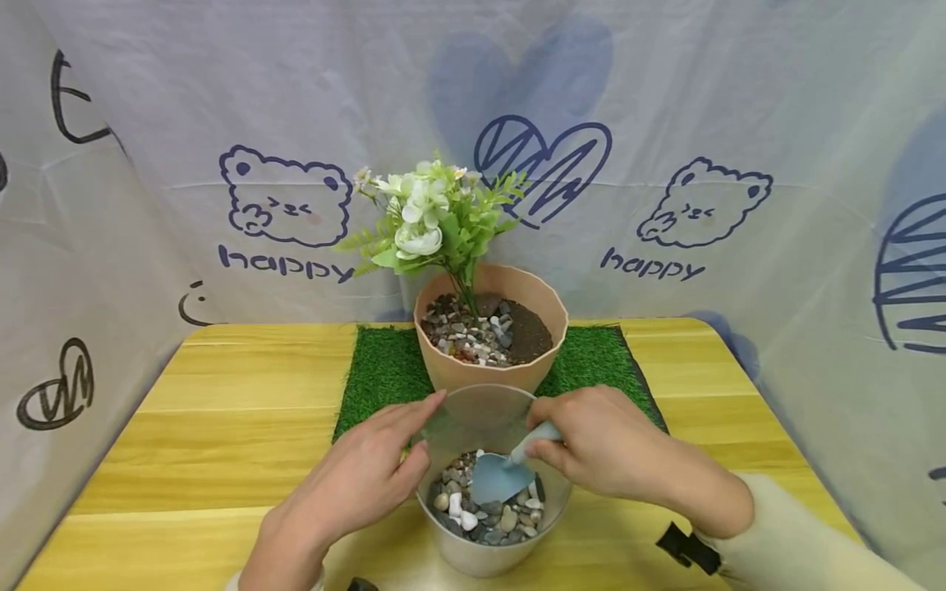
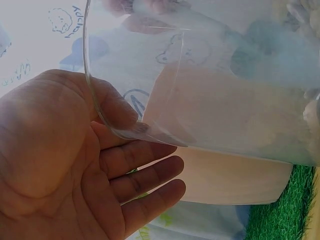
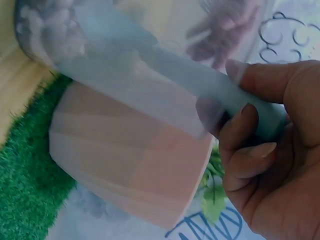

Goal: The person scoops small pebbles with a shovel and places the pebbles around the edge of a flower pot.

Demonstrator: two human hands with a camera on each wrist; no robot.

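Observation:
My right hand grips the handle of a light-blue hand trowel. Its blade rests among mixed pebbles inside a clear plastic bucket. With the thumb on one side of the wall and fingers on the other, my left hand pinches the bucket's left rim. In the left wrist view, that hand's lower fingers extend past the rim. Behind the bucket stands a peach flowerpot. White flowers with green leaves rise from it, with pebbles over part of its dark soil.
Under the flowerpot lies a green artificial-grass mat on a yellow wooden table. A printed cloth hangs behind and along both sides. A black clip sits by the right sleeve.

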